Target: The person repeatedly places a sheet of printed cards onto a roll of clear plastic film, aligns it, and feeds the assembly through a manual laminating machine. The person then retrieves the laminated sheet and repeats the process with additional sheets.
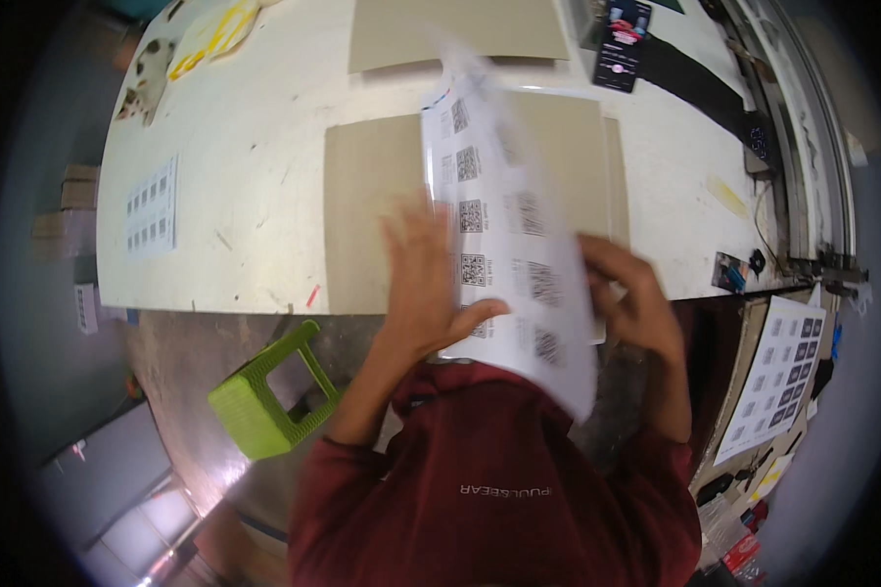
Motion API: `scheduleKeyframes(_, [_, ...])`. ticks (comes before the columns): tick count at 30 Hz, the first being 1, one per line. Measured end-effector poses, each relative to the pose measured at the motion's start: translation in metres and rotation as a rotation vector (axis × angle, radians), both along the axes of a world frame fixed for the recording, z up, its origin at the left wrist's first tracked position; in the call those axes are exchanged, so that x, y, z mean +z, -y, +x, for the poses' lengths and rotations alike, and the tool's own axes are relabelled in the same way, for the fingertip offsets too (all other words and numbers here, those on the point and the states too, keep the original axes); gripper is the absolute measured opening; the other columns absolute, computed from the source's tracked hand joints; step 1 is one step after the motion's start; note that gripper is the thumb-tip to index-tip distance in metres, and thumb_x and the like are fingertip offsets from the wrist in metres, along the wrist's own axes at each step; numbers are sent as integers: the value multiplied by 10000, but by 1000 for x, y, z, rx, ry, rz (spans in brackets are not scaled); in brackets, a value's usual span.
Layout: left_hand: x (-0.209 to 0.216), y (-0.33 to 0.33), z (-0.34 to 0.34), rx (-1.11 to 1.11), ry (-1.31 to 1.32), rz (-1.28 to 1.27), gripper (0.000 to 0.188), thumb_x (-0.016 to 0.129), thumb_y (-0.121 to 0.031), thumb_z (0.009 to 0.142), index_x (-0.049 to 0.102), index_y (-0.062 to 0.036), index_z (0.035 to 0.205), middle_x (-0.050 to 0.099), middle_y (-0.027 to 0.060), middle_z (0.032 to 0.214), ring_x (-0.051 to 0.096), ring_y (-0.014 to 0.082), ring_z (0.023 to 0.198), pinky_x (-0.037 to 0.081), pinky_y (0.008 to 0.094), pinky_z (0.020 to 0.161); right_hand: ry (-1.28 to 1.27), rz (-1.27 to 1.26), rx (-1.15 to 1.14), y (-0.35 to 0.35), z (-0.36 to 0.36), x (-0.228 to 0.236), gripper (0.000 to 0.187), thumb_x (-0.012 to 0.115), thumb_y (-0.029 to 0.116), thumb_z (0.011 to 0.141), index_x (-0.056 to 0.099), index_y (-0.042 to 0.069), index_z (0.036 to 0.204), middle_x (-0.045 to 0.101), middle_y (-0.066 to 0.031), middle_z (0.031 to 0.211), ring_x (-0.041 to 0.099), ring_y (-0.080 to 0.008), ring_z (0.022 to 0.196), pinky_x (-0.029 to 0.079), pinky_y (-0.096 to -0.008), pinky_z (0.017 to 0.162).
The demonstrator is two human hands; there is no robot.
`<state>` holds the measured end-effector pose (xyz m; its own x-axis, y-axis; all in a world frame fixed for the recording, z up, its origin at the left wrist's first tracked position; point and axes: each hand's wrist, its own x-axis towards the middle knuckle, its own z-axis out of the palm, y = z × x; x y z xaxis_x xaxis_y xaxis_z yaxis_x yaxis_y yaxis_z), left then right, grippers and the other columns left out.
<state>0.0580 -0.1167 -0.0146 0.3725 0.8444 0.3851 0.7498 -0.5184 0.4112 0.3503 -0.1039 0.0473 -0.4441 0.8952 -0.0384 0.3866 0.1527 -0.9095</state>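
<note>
A white printed sheet [494,225] with rows of square codes lies over grey-brown boards [372,215] at the table's front edge. Its right side bows upward and is smeared by motion. My left hand [423,279] rests flat near the sheet's left edge, fingers stretched and thumb across the print. On the other side my right hand [638,298] has curled fingers at the lifted right edge; the sheet partly hides the fingertips, but they appear to grip it. The sheet's lower end hangs toward my dark red top.
A smaller printed sheet [153,205] lies left on the white table [255,166]. A cat [147,83] is at the far left. A phone [622,44] lies at the back right. Below the table stands a green stool [264,396]; another printed sheet [778,377] is at right.
</note>
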Motion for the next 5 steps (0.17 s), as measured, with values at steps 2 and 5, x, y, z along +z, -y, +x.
scheduleKeyframes(2, [7,0,16,-36,-96,-242,1133,601,-725,849,72,-67,1605,23,311,1631,56,497,1512,80,658,1191,52,141,-419,-5,21,10,402,597,-51,872,604,-40,1274,622,-217,1289,635,-328,1152,512,-385,948])
scheduleKeyframes(5, [7,-5,28,-71,-85,-350,1042,614,-691,875,43,-245,1623,-45,289,1646,72,430,1535,65,644,1206,338,479,-287,13,11,20,403,636,49,931,602,22,1332,595,-186,1363,566,-339,1250,414,-436,1092])
